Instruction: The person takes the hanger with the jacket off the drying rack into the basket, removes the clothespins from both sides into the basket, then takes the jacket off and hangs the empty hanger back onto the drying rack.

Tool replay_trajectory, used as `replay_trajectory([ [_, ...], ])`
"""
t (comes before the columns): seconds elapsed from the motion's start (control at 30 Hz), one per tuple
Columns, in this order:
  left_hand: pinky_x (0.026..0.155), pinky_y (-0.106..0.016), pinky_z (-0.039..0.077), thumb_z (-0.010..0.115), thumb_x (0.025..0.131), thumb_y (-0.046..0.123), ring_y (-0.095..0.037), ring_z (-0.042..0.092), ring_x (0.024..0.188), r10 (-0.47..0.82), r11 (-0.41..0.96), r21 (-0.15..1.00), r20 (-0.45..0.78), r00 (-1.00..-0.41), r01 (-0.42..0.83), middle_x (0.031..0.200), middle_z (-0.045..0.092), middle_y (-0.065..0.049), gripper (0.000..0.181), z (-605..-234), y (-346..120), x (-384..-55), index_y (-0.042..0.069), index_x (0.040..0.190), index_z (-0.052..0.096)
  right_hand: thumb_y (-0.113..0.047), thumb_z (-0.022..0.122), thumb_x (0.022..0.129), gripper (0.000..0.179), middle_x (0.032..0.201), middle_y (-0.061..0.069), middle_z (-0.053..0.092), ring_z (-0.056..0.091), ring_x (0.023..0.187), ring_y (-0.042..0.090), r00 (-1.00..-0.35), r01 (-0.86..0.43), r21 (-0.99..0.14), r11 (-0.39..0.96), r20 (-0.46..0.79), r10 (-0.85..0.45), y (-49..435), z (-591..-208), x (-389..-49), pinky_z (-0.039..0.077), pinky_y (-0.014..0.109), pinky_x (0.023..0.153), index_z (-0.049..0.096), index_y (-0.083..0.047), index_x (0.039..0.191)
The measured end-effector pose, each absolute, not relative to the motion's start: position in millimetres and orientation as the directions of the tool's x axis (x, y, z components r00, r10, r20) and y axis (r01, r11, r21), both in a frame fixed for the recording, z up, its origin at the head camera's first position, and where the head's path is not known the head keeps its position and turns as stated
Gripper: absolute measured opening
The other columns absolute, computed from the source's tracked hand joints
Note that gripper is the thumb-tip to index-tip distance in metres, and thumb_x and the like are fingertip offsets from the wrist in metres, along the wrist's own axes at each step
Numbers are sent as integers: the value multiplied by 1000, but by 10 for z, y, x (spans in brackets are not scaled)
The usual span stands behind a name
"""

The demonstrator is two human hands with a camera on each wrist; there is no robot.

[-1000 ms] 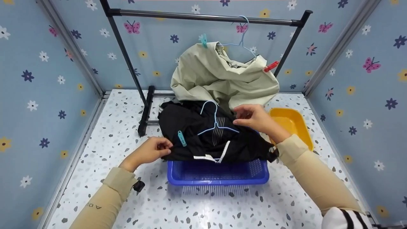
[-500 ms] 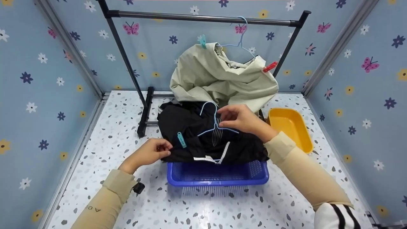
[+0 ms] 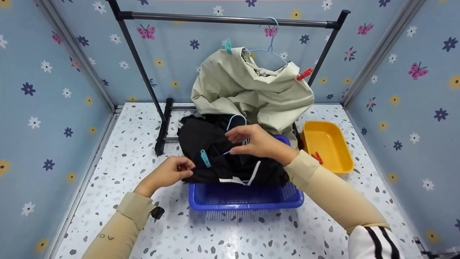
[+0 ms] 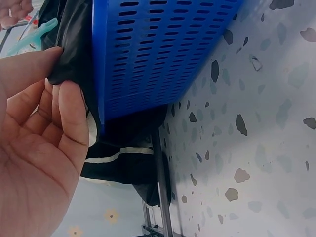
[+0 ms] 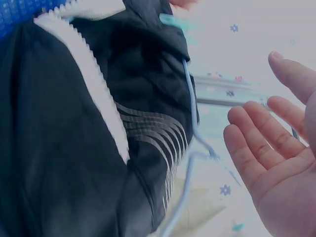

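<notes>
The black clothes lie over the blue basket, a blue hanger partly inside. My left grip pinches their edge; my right grip is loose and empty over the hanger. A blue-green peg sits on them. I think I'm pegging; next, I should hold them still.

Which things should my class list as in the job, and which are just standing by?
Likely in the job:
left hand, pinching the black garment
right hand, above it
light-blue hanger against it
teal clip on it
blue basket beneath it

Likely just standing by:
pale garment hanging from the rack
red clip on that garment
yellow tray beside the basket
</notes>
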State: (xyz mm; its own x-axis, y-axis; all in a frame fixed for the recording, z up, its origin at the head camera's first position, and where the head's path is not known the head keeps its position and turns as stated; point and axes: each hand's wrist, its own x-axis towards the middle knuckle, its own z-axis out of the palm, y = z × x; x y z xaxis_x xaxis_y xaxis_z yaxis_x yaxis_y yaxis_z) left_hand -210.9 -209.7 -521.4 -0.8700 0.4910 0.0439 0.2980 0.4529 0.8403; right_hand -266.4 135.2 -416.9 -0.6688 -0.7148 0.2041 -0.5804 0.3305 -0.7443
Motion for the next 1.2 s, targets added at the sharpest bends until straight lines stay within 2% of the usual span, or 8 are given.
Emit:
replay_trajectory([
  [0.5,74,-22,51,76,95,2,-9,61,82,496,423,861,42,-867,283,93,71,-9,11,-5207,-2101,-2117,-2,105,76,-16,91,89,56,122,21,77,74,112,34,-645,-585,-715,382,125,-754,936,-4297,-2587,59,46,105,69,5,136],
  [1.0,74,-21,52,75,96,2,-9,61,83,496,396,880,38,-868,264,96,72,-12,11,-5205,-2088,-2101,-2,105,76,-19,90,91,56,119,17,79,75,110,30,-656,-568,-669,479,18,-754,585,-4450,-2595,61,38,100,68,1,139],
  [1.2,72,-22,51,75,96,3,-10,60,82,488,400,878,39,-872,264,94,71,-11,9,-5194,-2085,-2101,-1,104,76,-19,87,94,48,112,15,81,77,104,27,-679,-547,-662,513,-8,-734,509,-4463,-2592,62,38,95,71,2,134],
])
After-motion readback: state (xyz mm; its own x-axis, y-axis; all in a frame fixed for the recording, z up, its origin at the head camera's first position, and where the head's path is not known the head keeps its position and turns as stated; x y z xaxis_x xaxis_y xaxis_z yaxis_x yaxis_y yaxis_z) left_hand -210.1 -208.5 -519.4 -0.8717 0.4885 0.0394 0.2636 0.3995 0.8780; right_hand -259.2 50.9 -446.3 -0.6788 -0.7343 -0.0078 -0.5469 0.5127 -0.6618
